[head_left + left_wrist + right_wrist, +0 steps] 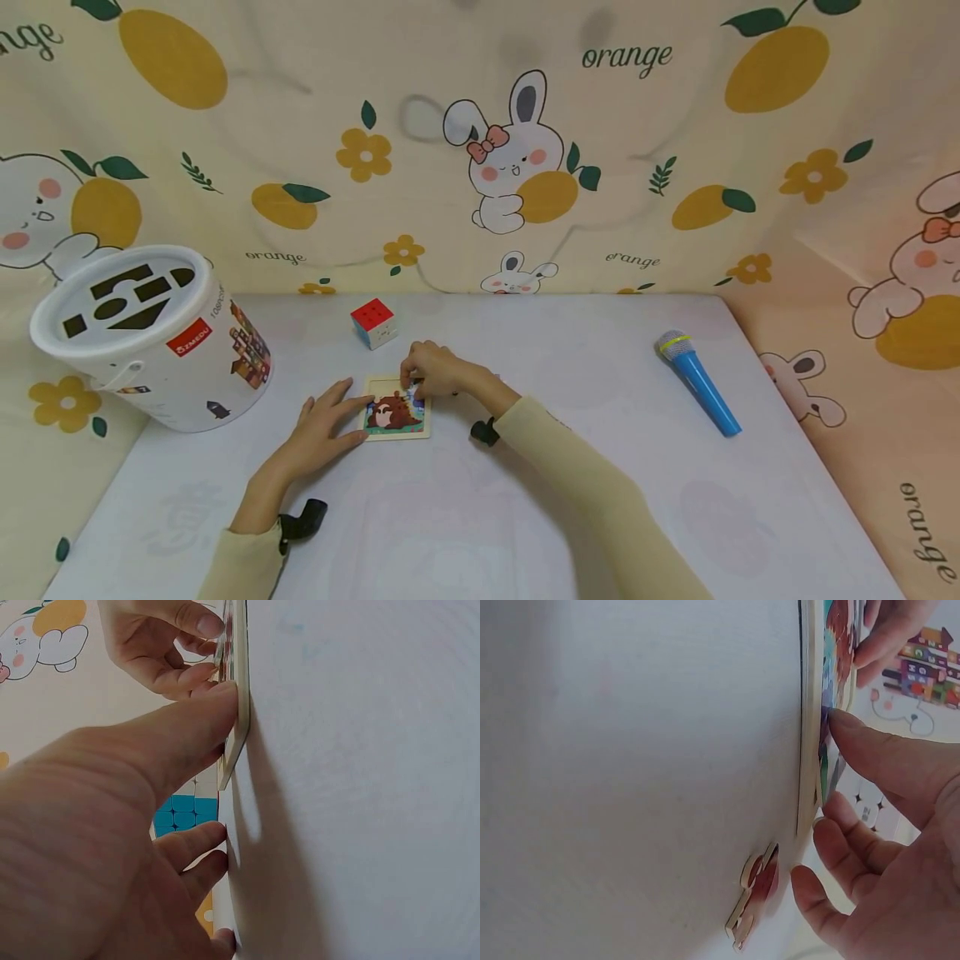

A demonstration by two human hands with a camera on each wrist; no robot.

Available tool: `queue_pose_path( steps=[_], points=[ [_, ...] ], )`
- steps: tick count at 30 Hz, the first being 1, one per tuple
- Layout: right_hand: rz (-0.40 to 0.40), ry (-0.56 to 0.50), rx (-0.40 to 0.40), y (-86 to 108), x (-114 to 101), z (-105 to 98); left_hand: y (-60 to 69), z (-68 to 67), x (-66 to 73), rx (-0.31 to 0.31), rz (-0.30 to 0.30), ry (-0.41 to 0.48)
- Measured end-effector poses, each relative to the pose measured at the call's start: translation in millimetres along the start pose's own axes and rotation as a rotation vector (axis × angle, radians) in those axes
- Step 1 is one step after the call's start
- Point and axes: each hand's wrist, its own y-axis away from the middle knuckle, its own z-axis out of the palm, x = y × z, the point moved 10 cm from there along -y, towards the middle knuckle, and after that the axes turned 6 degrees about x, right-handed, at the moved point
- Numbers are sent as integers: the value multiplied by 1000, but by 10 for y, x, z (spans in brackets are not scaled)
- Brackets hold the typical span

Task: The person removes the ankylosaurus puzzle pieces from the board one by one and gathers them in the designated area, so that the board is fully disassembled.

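A small wooden jigsaw puzzle (393, 414) with a brown cartoon animal lies in its pale frame on the table. My left hand (324, 429) is spread at its left side, fingers fairly straight, with the thumb (202, 712) resting on the frame's near edge. At the upper right of the board, my right hand (435, 369) pinches a puzzle piece (834, 774) that stands tilted over the tray. My fingers partly cover this piece. A loose reddish-brown puzzle piece (759, 896) lies on the table beside the board, in the right wrist view.
Behind the board stands a cube puzzle (373, 323) with a red top. A white lidded bucket (217, 367) with shaped slots is at the left. To the right lies a blue toy microphone (701, 383). A printed cloth (465, 267) hangs behind the table.
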Motion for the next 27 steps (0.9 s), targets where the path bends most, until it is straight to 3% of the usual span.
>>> queue_pose_path(
  steps=[14, 27],
  points=[
    [-18, -17, 18, 27, -37, -3, 2, -23, 41, 13, 20, -3],
    [-13, -169, 24, 30, 17, 5, -3, -3, 7, -5, 10, -5]
  ],
)
